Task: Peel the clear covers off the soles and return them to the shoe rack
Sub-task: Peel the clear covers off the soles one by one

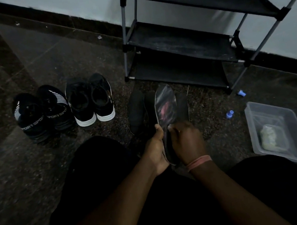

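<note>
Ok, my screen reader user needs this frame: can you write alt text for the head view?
Both hands, left hand and right hand, hold an insole in a clear cover over a dark floor. Two pairs of sneakers stand to the left, beside a black shoe rack with bare shelves.

Your right hand (186, 141) covered the sole's (165, 107) heel end, so you couldn't tell where the clear cover (166, 95) stopped down there. The rack's (180, 35) top ran off the frame. Whatever pale lump sat in the tub (293, 149) was too dim to make out, same for the two blue bits (229, 114).
</note>
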Tool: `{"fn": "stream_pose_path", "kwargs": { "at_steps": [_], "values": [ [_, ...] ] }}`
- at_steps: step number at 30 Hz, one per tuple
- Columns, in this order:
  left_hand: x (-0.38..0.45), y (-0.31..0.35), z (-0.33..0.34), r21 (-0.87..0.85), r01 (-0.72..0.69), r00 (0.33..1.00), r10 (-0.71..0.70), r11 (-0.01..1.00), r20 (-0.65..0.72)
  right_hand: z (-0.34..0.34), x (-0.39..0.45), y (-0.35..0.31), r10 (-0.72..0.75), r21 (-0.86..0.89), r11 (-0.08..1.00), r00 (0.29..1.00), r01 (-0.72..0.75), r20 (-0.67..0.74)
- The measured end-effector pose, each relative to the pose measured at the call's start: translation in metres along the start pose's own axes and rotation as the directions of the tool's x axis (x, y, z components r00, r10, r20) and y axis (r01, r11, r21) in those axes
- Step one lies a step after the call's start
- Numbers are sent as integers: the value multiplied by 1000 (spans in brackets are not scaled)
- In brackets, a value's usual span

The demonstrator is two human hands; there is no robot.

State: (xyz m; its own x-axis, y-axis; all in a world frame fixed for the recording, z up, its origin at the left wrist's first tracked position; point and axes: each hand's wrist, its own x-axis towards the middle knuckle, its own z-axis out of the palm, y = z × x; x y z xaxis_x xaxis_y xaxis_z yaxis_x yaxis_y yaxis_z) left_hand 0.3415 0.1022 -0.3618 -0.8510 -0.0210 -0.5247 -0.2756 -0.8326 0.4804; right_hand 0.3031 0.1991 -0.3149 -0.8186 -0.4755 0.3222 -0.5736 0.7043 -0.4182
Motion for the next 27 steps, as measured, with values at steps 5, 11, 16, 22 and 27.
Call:
{"fn": "stream_pose_path", "kwargs": {
  "at_steps": [5,11,16,22,27],
  "values": [
    [3,3,-2,-26,-24,999,23,999,-37,2,-27,-6,-2,188,981,971,-44,238],
    [-3,-8,2,-15,14,999,-13,1000,34,9,10,28,222,4,975,973,-222,58],
    [-1,-3,-5,-7,2,1000,-2,1000,13,6,-3,17,57,109,991,990,-71,127],
    [5,-6,-1,22,34,998,-33,999,-47,12,-4,15,59,67,995,991,-68,123],
    [3,-7,-2,18,28,999,-27,999,-34,7,7,21,110,-10,994,989,-109,103]
  ]
}}
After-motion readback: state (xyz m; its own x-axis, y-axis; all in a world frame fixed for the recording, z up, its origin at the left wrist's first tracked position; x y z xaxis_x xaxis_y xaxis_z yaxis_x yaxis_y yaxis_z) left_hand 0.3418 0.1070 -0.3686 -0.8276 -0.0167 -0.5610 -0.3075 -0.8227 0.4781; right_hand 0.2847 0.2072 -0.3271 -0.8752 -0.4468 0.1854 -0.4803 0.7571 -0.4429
